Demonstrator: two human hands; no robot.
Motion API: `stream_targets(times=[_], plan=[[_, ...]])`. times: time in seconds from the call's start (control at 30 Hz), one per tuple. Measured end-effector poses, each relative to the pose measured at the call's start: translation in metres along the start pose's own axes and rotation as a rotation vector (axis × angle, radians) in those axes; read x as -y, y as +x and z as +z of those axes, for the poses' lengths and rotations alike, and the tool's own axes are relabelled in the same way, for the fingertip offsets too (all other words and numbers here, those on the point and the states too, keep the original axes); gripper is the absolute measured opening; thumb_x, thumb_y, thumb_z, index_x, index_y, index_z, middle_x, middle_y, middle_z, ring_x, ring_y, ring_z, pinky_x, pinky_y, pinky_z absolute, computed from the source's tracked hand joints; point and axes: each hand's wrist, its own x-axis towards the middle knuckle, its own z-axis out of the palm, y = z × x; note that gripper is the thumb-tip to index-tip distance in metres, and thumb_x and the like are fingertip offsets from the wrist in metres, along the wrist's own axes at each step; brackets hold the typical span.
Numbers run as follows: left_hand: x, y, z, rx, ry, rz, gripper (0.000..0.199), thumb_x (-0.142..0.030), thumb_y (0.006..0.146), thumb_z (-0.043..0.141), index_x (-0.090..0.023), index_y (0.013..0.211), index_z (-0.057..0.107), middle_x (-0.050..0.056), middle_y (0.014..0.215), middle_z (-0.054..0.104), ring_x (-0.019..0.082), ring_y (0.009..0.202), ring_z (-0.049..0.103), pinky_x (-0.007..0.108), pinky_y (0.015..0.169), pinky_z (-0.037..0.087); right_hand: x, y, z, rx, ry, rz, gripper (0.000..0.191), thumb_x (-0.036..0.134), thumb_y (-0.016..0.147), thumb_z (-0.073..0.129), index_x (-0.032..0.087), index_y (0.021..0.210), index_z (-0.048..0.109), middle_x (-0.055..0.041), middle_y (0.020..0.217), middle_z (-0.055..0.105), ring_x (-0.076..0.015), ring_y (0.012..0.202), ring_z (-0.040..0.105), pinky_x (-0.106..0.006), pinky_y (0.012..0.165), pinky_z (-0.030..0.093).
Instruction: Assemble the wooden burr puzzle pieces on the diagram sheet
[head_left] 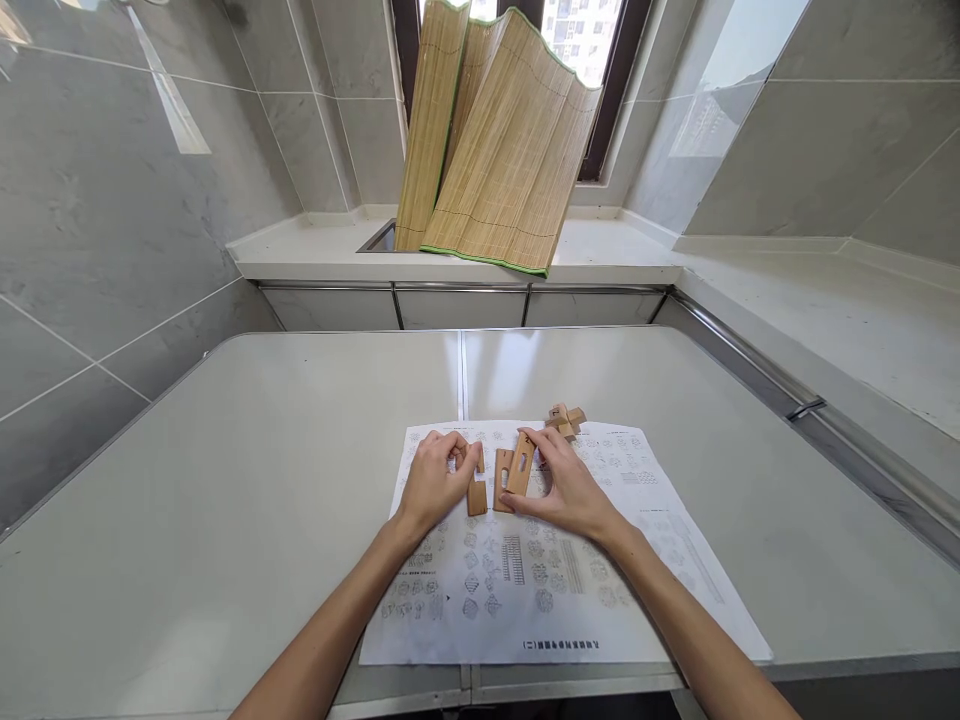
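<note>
On a printed instruction sheet [562, 560] with many small diagrams lie wooden puzzle pieces. My left hand [439, 478] is closed, its thumb and fingers at a notched wooden puzzle piece [477, 499]; part of that piece is hidden by the fingers. Between thumb and fingers, my right hand [562, 485] grips a slotted wooden puzzle piece [520, 466] by its two ends, tilted. Just left of it, partly overlapped, is another slotted wooden puzzle piece [500, 492]. Beyond my right hand, at the sheet's far edge, sits a cluster of interlocked wooden pieces [566, 420].
The sheet rests on a pale glossy table [225, 540] with a seam down the middle. A folded bamboo mat [510, 150] leans at the window on a white ledge [322, 258]. A metal rail [750, 355] runs along the right side, with grey tiled walls [112, 180] around.
</note>
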Motion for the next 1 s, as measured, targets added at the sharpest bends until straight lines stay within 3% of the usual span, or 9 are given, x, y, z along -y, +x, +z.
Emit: stream_targets(times=[0.1, 0.27, 0.43, 0.77, 1.0], plan=[[0.004, -0.001, 0.002, 0.008, 0.104, 0.051, 0.036, -0.039, 0.099, 0.058, -0.023, 0.067, 0.051, 0.003, 0.072, 0.058, 0.025, 0.085, 0.052, 0.041, 0.082, 0.043, -0.002, -0.001, -0.007, 0.049, -0.024, -0.028, 0.080, 0.050, 0.075, 0.086, 0.028, 0.144, 0.050, -0.0091, 0.128, 0.056, -0.0322, 0.116, 0.059, -0.048, 0.099, 0.054], [0.011, -0.002, 0.007, 0.010, 0.221, 0.108, 0.033, -0.037, 0.098, 0.059, -0.022, 0.068, 0.052, 0.008, 0.093, 0.062, 0.030, 0.101, 0.051, 0.049, 0.093, 0.045, -0.005, 0.000, -0.016, 0.104, -0.036, -0.016, 0.081, 0.046, 0.078, 0.084, 0.028, 0.147, 0.048, -0.0095, 0.128, 0.054, -0.0315, 0.118, 0.057, -0.048, 0.099, 0.054], [0.011, -0.004, 0.008, 0.013, 0.344, 0.177, 0.031, -0.033, 0.100, 0.056, -0.022, 0.071, 0.050, 0.008, 0.098, 0.059, 0.029, 0.103, 0.052, 0.049, 0.092, 0.049, -0.005, -0.001, -0.021, 0.154, -0.063, -0.033, 0.081, 0.047, 0.076, 0.085, 0.029, 0.146, 0.049, -0.0092, 0.127, 0.054, -0.0333, 0.122, 0.054, -0.050, 0.104, 0.052], [0.007, -0.006, 0.006, 0.027, 0.292, 0.238, 0.014, -0.031, 0.100, 0.060, -0.023, 0.089, 0.057, 0.007, 0.104, 0.062, 0.028, 0.107, 0.055, 0.047, 0.096, 0.051, -0.007, -0.001, -0.017, 0.203, -0.100, -0.061, 0.082, 0.054, 0.076, 0.086, 0.029, 0.146, 0.051, -0.0096, 0.126, 0.053, -0.0334, 0.119, 0.054, -0.051, 0.103, 0.051], [-0.006, -0.010, 0.002, 0.196, 0.148, 0.355, 0.016, -0.033, 0.100, 0.062, -0.024, 0.114, 0.060, 0.012, 0.134, 0.061, 0.031, 0.133, 0.051, 0.050, 0.112, 0.046, 0.002, -0.001, -0.011, 0.172, -0.113, -0.111, 0.076, 0.054, 0.077, 0.086, 0.031, 0.142, 0.055, -0.0091, 0.115, 0.055, -0.0343, 0.113, 0.053, -0.052, 0.097, 0.052]])
